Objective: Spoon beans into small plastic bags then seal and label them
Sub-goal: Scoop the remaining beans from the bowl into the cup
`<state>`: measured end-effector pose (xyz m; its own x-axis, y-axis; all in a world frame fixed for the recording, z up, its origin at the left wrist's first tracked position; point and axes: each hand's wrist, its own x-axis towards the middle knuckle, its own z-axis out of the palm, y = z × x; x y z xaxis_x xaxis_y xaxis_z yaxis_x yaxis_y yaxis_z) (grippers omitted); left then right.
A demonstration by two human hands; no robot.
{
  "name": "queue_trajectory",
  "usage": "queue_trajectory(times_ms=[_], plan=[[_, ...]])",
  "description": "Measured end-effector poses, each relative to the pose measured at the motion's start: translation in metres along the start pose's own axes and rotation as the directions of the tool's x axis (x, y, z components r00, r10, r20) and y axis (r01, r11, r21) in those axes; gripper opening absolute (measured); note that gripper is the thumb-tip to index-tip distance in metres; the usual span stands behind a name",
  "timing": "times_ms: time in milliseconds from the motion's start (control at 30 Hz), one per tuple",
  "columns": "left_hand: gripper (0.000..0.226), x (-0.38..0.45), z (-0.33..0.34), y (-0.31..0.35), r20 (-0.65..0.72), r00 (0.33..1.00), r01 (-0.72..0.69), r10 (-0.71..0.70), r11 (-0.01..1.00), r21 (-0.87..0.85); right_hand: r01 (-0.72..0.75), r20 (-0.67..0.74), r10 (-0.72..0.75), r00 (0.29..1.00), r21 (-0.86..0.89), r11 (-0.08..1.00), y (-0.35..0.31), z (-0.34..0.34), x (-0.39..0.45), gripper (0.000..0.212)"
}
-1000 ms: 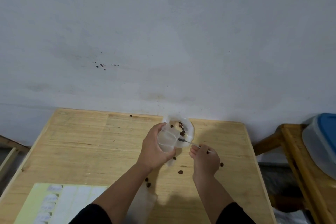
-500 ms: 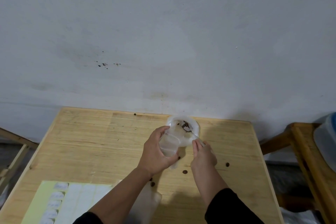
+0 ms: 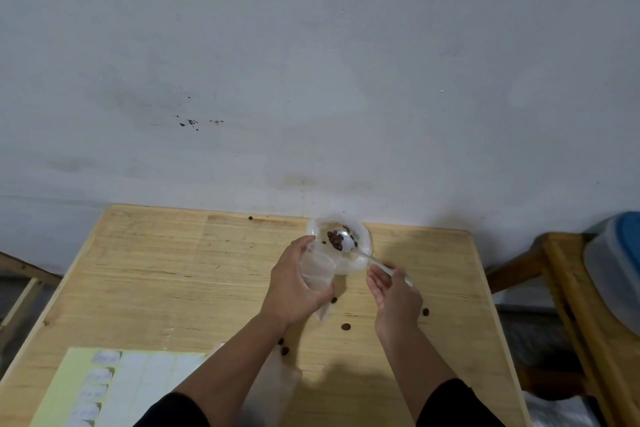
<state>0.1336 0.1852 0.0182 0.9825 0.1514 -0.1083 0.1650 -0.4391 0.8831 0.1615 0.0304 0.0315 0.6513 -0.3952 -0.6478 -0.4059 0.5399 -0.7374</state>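
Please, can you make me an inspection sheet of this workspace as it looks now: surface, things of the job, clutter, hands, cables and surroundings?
Surface: wooden table against a stained wall; bare wood shows in the middle.
Job's things: white bowl with beans at the far edge; spoon loaded with beans over the bowl; clear plastic bag; label sheet at the near left corner.
Clutter: loose beans scattered on the table near both hands, one by the far edge.
Hands: left hand has a grip on the bag; right hand has a grip on the spoon handle.
Cables: nothing seen.
Surroundings: wooden stand at right carrying a blue-lidded container.
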Motion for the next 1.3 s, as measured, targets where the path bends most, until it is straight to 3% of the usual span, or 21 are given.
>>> queue_trajectory(times_ms=[300, 467, 567, 767, 1167, 1300], plan=[[0.085, 0.008, 0.003, 0.002, -0.041, 0.999, -0.026, 0.027, 0.999, 0.031, 0.212, 0.152, -0.196, 0.969, -0.092, 0.973, -0.032, -0.005, -0.028, 0.031], [0.086, 0.01, 0.004, 0.004, -0.056, 0.998, -0.023, 0.025, 0.999, 0.024, 0.461, 0.307, -0.385, 0.87, -0.233, 0.857, -0.033, -0.008, -0.043, 0.028], [0.084, 0.011, 0.004, 0.004, -0.057, 0.998, -0.017, 0.017, 1.0, -0.002, 0.545, 0.302, -0.467, 0.831, -0.274, 0.792, -0.03, -0.009, -0.047, 0.027], [0.085, 0.006, 0.003, 0.001, -0.067, 0.998, -0.02, 0.021, 1.0, 0.007, 0.34, 0.012, -0.356, 0.934, -0.326, 0.882, -0.018, -0.013, -0.032, 0.022], [0.081, -0.004, 0.001, 0.003, -0.021, 0.998, -0.054, 0.053, 0.998, -0.012, 0.126, -0.165, -0.181, 0.97, -0.296, 0.947, 0.009, -0.005, -0.006, 0.019], [0.078, -0.009, 0.0, 0.003, -0.006, 0.998, -0.064, 0.064, 0.997, -0.04, 0.058, -0.208, -0.093, 0.974, -0.17, 0.984, 0.013, 0.004, -0.003, 0.016]])
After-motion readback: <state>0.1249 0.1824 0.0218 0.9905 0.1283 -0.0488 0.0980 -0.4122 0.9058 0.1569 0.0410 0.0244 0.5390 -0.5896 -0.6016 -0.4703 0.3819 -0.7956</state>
